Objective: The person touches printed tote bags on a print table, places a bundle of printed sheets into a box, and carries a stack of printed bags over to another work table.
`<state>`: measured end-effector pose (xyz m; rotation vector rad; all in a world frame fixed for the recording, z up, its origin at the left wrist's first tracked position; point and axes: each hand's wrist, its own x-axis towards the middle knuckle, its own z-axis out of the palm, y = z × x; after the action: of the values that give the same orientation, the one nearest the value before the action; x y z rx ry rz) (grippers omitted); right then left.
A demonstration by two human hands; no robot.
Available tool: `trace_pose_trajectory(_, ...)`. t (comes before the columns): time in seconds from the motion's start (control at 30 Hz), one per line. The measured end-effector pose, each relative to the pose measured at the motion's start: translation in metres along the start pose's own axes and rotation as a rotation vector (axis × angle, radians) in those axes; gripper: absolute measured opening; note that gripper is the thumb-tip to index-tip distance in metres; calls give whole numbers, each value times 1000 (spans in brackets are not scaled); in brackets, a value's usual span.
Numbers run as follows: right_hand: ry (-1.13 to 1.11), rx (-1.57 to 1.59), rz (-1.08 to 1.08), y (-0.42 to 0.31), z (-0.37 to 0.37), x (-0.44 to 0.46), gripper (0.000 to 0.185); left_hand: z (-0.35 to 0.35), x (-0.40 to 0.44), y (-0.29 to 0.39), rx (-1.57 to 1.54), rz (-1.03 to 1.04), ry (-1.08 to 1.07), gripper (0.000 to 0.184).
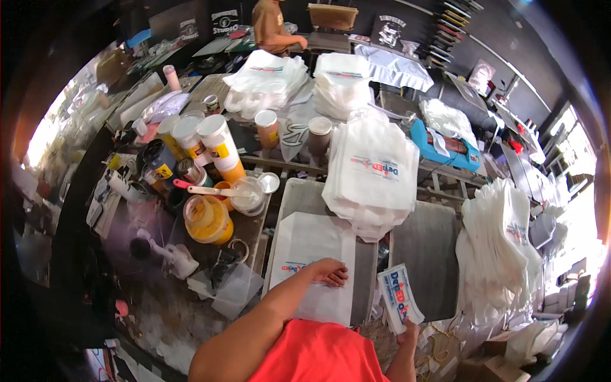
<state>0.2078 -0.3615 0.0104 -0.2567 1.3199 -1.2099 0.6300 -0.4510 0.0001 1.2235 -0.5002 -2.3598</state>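
A white printed bag (312,239) lies flat on a grey board in front of me. Over its print hovers or rests my left hand (328,272), its fingers loosely bent and apart, with nothing visible in them; whether it touches the bag I cannot tell. My right hand (409,332), low at the right, grips the lower end of a narrow white sheet (400,298) with blue and red lettering. That hand's fingers are partly hidden by the sheet. Just beyond the boards stands a stack of printed white bags (372,169).
A bare grey board (425,261) lies right of centre. Ink tubs, including a yellow one (209,219) with a spatula (213,190) across it, crowd the left. White bags (499,248) hang at right. Behind are more bag stacks (267,79), a blue device (445,148) and another person (270,28).
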Motion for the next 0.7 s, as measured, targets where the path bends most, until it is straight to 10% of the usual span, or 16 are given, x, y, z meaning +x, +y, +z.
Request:
trace_pose_trajectory(0.53,65,160,-418,-131,-49,-118,45,31,5,3,91,-9,229,33)
trace_pose_trajectory(0.7,173,267,-417,-84,-167,-156,45,25,18,-13,196,53,321,27)
